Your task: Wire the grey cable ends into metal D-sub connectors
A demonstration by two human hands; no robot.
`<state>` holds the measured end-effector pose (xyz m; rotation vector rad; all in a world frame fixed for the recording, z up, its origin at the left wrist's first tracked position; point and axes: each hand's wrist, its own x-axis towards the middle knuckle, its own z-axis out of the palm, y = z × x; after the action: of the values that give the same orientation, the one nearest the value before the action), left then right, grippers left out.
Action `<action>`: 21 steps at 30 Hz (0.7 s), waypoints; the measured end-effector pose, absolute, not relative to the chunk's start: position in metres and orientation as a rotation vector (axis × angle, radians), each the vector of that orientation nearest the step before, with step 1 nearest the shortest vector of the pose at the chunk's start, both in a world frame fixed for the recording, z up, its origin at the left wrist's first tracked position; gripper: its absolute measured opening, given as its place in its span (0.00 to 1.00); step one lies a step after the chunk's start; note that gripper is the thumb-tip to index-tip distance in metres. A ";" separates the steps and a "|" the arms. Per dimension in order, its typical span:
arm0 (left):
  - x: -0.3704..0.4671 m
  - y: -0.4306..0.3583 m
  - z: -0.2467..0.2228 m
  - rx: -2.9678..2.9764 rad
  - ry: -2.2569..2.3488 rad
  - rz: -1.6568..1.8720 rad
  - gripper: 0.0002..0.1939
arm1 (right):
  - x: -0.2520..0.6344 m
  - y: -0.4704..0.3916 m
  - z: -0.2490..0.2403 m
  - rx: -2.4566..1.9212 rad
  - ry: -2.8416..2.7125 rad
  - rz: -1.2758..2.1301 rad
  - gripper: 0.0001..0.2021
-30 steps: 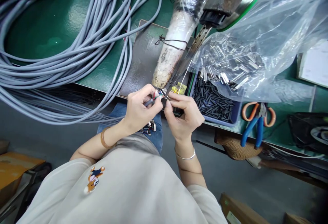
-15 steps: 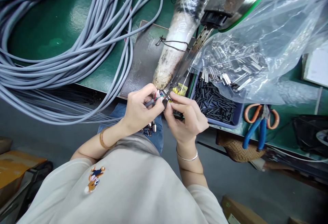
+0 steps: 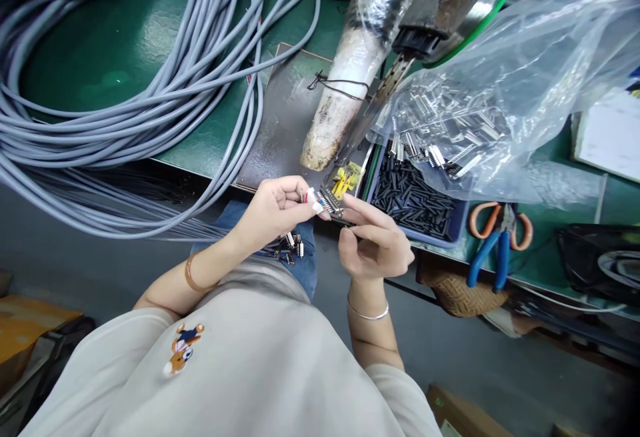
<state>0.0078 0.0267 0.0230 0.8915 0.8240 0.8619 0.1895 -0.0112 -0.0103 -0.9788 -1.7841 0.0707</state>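
Observation:
My left hand is closed in a pinch at the wire end of a metal multi-pin connector, with small coloured wires showing at the fingertips. White bits cover the tips of its thumb and finger. My right hand is at the connector's other end, index finger stretched out beside it and thumb apart from that finger; I see nothing held in it. Just above the connector a soldering iron's narrow end points down, beside a plastic-wrapped white roll. Yellow pieces lie behind the connector.
Grey cables loop across the green table's left side. At right are a blue tray of black tubes, a clear bag of metal connectors, and orange-and-blue pliers. Several finished-looking connectors rest by my lap.
My right hand has moved slightly right and down, its thumb coming away from the connector. The connector is now turned and more visible in my left hand, lower than the iron's tip.

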 end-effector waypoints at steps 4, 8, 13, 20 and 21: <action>0.001 0.022 0.024 0.773 0.723 0.733 0.16 | 0.188 -0.016 -0.016 -1.029 -1.811 0.095 0.07; 0.000 0.017 0.022 0.738 0.700 0.802 0.16 | 0.181 -0.020 -0.011 -1.147 -1.645 0.176 0.07; -0.003 0.014 0.022 0.673 0.597 0.879 0.13 | 0.172 -0.022 0.002 -1.321 -1.414 0.436 0.07; -0.008 0.014 0.021 0.660 0.586 0.912 0.14 | 0.166 -0.028 0.002 -1.225 -1.419 0.448 0.05; -0.008 0.014 0.021 0.647 0.578 0.902 0.13 | 0.166 -0.029 0.000 -1.189 -1.454 0.398 0.05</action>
<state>-0.0084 0.0144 0.0212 0.6470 0.5777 0.9021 0.1657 -0.0287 -0.0003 -1.1889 -1.4538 0.3977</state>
